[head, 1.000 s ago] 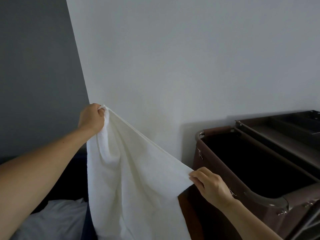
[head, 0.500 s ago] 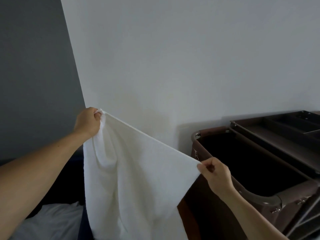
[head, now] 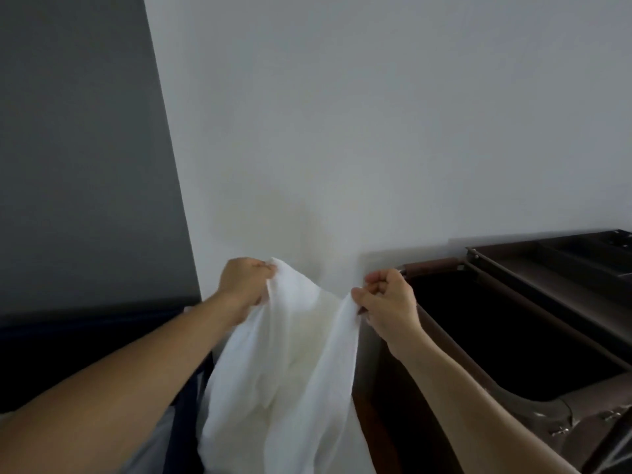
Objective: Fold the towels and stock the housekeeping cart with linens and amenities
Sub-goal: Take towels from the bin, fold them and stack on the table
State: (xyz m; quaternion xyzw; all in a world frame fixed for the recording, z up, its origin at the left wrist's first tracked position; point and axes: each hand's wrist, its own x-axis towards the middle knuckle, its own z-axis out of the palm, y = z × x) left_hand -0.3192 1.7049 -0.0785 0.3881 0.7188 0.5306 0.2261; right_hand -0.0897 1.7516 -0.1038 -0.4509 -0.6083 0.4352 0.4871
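**Desk:** What do the hands have?

**Photographer:** A white towel (head: 284, 371), held up in front of a pale wall (head: 376, 131). The left hand (head: 246, 285) clenches one top corner in its fist. The right hand (head: 390, 299) pinches the other top corner between the thumb and curled fingers. The hands are level and near each other, so the top edge sags between them. The cloth hangs in loose folds past the bottom of the frame.

**Desk:** And the cart?

**Photographer:** The housekeeping cart (head: 513, 393) stands against the wall at right, near the right hand. Its brown linen bag (head: 386, 432) hangs open and dark inside, and I cannot tell whether anything lies in it. Beyond the bag is the cart's top tray (head: 506, 249), split into compartments.

**Desk:** Anything on the left?

**Photographer:** A grey panel (head: 78, 148) meets the pale wall, with dark blue furniture (head: 85, 336) below it. Some pale fabric shows under the left forearm, too blurred to name.
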